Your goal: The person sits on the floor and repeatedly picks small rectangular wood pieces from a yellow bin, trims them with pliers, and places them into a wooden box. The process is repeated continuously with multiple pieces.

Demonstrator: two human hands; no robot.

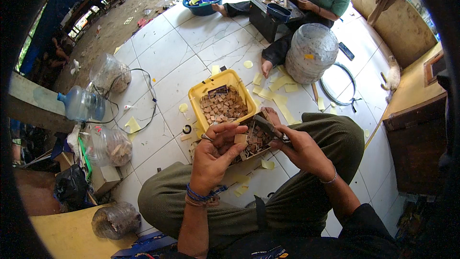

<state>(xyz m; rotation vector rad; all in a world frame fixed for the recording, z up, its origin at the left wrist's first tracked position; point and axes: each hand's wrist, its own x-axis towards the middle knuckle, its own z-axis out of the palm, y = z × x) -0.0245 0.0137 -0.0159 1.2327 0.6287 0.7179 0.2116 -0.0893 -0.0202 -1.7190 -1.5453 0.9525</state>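
My left hand (215,156) pinches a small pale square wooden piece (241,138) between thumb and fingers. A dark, flat, block-like thing (266,125) is gripped in my right hand (303,149), its exact kind unclear. Both hands are above my crossed legs, close to each other but apart. Just beyond them, a yellow plastic basket (195,103) holds many small brown wooden squares (225,106). Under and in front of my hands is a lower container with more wooden squares (256,139) and thin pale sticks, partly hidden by my fingers.
Yellow paper scraps (282,103) litter the white tiled floor (165,57). Across from me a person (318,0) sits working at a black box (268,21). A large clear plastic container (312,52) and coiled cable (338,82) lie right; plastic bottles (84,105) stand left; a cat (392,77) lies far right.
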